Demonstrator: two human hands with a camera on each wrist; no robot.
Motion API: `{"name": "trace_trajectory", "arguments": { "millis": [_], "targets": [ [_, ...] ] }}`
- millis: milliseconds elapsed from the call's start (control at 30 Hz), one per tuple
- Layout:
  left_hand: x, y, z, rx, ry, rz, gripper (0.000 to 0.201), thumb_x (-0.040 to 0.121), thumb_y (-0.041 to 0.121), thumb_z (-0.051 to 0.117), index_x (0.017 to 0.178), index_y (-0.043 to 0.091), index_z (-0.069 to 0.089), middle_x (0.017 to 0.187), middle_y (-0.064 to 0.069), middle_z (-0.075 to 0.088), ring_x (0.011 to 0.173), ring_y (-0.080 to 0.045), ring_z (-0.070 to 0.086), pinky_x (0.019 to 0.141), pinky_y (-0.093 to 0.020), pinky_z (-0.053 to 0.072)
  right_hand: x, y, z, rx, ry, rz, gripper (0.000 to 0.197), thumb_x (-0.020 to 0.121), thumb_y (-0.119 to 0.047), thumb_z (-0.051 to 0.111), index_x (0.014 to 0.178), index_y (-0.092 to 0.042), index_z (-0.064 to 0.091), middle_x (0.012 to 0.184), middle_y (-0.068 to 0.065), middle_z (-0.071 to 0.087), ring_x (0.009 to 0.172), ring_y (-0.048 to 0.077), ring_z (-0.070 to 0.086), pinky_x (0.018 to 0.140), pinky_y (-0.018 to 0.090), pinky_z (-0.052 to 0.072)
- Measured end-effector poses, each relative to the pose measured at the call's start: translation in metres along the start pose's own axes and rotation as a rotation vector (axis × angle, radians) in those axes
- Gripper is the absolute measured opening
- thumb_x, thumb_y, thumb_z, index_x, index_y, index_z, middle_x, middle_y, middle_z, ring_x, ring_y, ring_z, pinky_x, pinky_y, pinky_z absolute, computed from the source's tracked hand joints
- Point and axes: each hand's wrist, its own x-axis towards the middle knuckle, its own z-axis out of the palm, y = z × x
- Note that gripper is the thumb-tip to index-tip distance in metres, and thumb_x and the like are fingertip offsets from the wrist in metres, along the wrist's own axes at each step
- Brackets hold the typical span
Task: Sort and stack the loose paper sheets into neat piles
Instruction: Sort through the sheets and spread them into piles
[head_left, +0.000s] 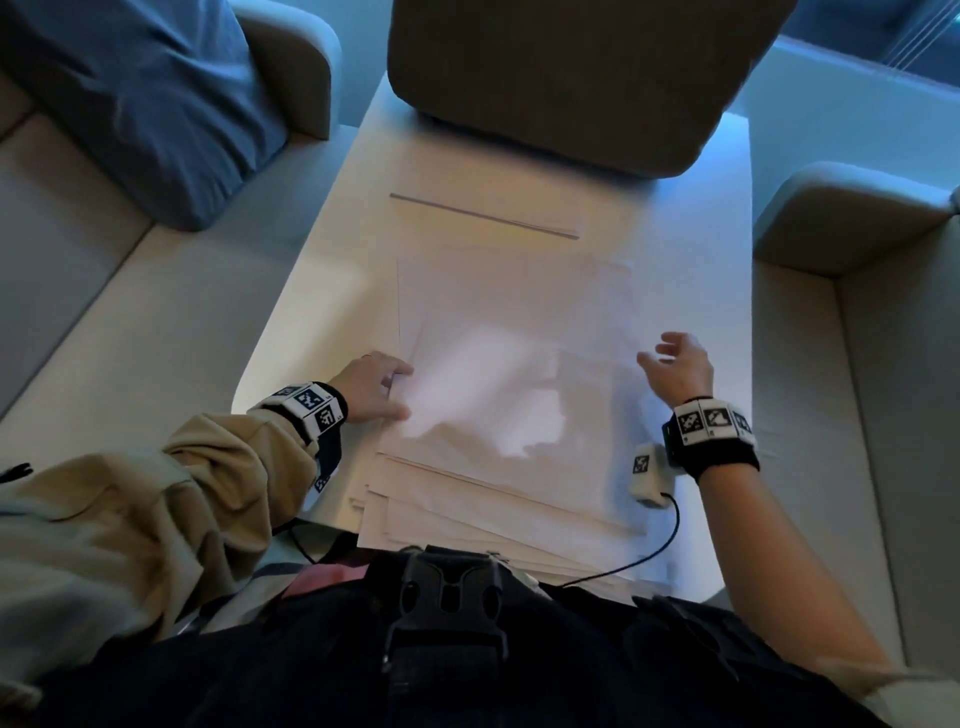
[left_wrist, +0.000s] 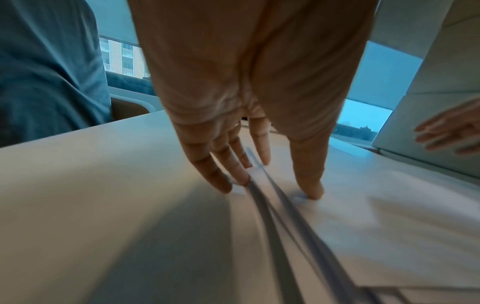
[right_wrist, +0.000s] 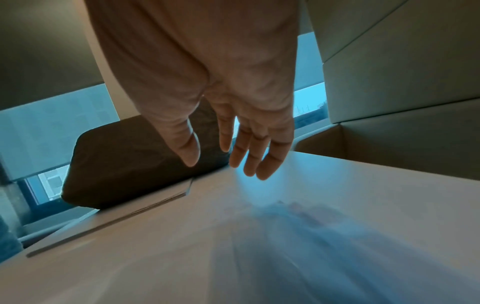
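Observation:
A loose, fanned pile of white paper sheets (head_left: 509, 374) covers the near half of the white table (head_left: 322, 291). Beyond it lies a squared stack of sheets (head_left: 483, 213), also seen in the right wrist view as the stack (right_wrist: 145, 203). My left hand (head_left: 384, 389) is at the pile's left edge. In the left wrist view the left hand (left_wrist: 271, 191) has straight fingers (left_wrist: 226, 185) against the sheet edges, with the thumb pressing on the top sheet. My right hand (head_left: 670, 358) hovers open just above the pile's right side; the right hand (right_wrist: 226, 168) holds nothing.
A brown cushion (head_left: 571, 78) lies on the table's far end, just past the squared stack. A blue cushion (head_left: 140, 104) sits on the beige sofa seat (head_left: 78, 312) to the left. Another beige seat (head_left: 857, 364) borders the table's right edge.

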Motion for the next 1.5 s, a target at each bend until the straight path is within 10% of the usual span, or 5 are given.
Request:
{"name": "trace_trajectory", "arguments": {
  "millis": [433, 700, 900, 1133, 1500],
  "targets": [
    [0.007, -0.007, 0.008, 0.07, 0.01, 0.032, 0.066, 0.07, 0.028, 0.077, 0.13, 0.018, 0.05, 0.129, -0.003, 0.041, 0.113, -0.017, 0.047, 0.096, -0.025, 0.039, 0.049, -0.035, 0.035, -0.341, -0.17, 0.388, 0.111, 0.058, -0.051, 0.085, 0.14, -0.006, 0.025, 0.14, 0.018, 0.031, 0.125, 0.046, 0.042, 0.09, 0.059, 0.044],
    [0.012, -0.01, 0.008, 0.109, -0.016, 0.038, 0.069, 0.071, 0.03, 0.077, 0.132, 0.016, 0.047, 0.133, -0.004, 0.038, 0.119, -0.018, 0.043, 0.097, -0.022, 0.035, 0.099, -0.003, 0.063, -0.366, -0.224, 0.372, 0.107, 0.008, -0.062, 0.084, 0.102, -0.018, 0.06, 0.107, 0.011, 0.061, 0.097, 0.038, 0.06, 0.065, 0.074, 0.044],
    [0.013, -0.01, 0.005, 0.138, -0.047, 0.033, 0.07, 0.073, 0.033, 0.076, 0.134, 0.018, 0.044, 0.136, -0.004, 0.035, 0.119, -0.019, 0.044, 0.099, -0.024, 0.036, 0.056, -0.046, 0.049, -0.242, -0.247, 0.203, 0.066, 0.058, -0.03, 0.089, 0.111, -0.007, 0.06, 0.11, 0.014, 0.066, 0.101, 0.031, 0.063, 0.088, 0.039, 0.053],
    [0.011, -0.013, 0.007, 0.134, -0.052, 0.04, 0.069, 0.073, 0.031, 0.076, 0.133, 0.018, 0.045, 0.136, -0.002, 0.035, 0.097, -0.01, 0.045, 0.093, -0.023, 0.039, 0.048, -0.045, 0.05, 0.039, -0.154, 0.082, 0.022, 0.074, -0.017, 0.071, 0.093, -0.007, 0.065, 0.097, 0.017, 0.068, 0.084, 0.028, 0.064, 0.08, 0.04, 0.056],
    [0.042, -0.016, -0.046, 0.052, 0.05, 0.002, 0.039, 0.083, 0.032, 0.069, 0.118, 0.018, 0.059, 0.124, -0.005, 0.051, 0.097, -0.018, 0.061, 0.093, -0.03, 0.045, 0.05, -0.083, 0.015, 0.538, 0.148, 0.015, 0.027, 0.081, -0.013, 0.064, 0.107, -0.008, 0.058, 0.1, 0.014, 0.063, 0.082, 0.024, 0.055, 0.064, 0.031, 0.048]
  ]
}}
